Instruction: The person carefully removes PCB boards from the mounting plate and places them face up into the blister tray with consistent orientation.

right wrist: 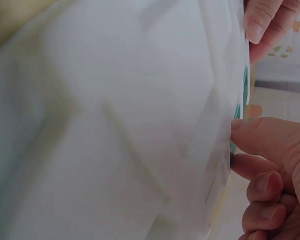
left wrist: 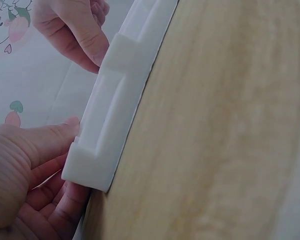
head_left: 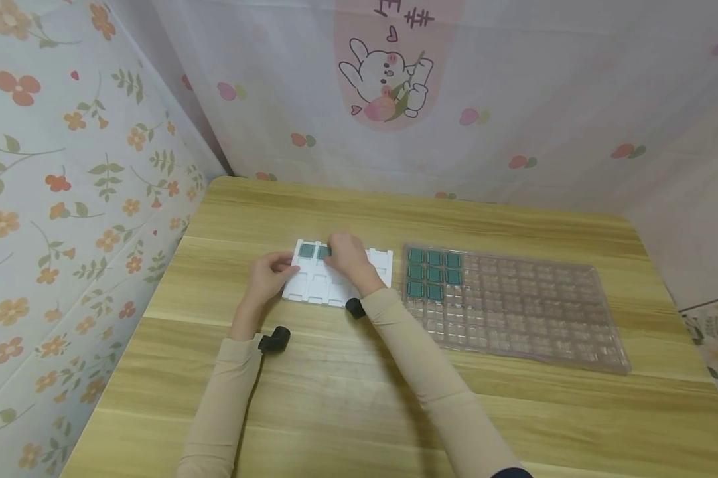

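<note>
A white compartment tray (head_left: 317, 282) lies on the table with a green square chip (head_left: 306, 250) in its far-left pocket. My left hand (head_left: 267, 275) grips the tray's left edge, with the thumb on top and the fingers along the side. Over the tray's far row, my right hand (head_left: 348, 255) pinches a second green chip (head_left: 324, 252) at the pocket beside the first. In the right wrist view, thumb and forefinger close on this chip (right wrist: 233, 148), seen nearly edge-on. The left wrist view shows the tray's white side wall (left wrist: 102, 125), not the chips.
To the right lies a clear plastic tray (head_left: 538, 312) with many small pockets. Several green chips (head_left: 433, 273) fill its far-left corner. Black wrist cameras (head_left: 275, 340) stick out from both sleeves. A patterned curtain (head_left: 484, 99) hangs behind the wooden table (head_left: 311, 398).
</note>
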`<state>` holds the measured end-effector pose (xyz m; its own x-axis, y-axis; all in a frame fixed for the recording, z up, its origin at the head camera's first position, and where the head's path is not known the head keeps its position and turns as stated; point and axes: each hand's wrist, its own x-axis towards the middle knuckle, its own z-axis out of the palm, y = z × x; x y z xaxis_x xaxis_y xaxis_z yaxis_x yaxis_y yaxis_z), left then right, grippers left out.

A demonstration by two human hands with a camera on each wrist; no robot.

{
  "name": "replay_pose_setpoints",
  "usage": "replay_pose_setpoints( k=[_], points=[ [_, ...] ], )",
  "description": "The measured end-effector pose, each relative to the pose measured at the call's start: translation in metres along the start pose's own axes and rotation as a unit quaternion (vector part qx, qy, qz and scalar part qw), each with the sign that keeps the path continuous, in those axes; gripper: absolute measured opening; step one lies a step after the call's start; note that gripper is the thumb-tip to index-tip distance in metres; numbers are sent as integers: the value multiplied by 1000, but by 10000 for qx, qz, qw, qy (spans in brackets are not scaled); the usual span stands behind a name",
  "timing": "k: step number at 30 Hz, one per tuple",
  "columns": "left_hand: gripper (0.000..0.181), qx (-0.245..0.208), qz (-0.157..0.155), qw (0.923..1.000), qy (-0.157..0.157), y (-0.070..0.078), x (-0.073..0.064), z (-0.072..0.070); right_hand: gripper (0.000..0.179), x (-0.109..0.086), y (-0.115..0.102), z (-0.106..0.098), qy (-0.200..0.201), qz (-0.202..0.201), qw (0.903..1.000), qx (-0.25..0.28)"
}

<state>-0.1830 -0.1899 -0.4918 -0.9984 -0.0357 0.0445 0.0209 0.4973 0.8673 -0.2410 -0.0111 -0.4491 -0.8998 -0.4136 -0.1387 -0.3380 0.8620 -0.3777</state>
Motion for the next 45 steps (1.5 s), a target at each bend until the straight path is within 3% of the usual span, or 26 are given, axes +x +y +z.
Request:
replay_pose_setpoints(
  k=[11,27,37,45],
  points=[
    [32,26,-96,9999,-104,2,1,0,13,1,1,1,119,7,9999,64],
    [32,-46,27,10000,10,1,1,1,17,0,2,0,170,14,9998,111],
    [32,-17,-54,10000,41,1,0,1,15,-7,4,-2,237,-60,9996,107],
    [32,-33,-73,9999,70,1,-1,0,29,-19,6,-4,209,62,9991,351]
  ],
)
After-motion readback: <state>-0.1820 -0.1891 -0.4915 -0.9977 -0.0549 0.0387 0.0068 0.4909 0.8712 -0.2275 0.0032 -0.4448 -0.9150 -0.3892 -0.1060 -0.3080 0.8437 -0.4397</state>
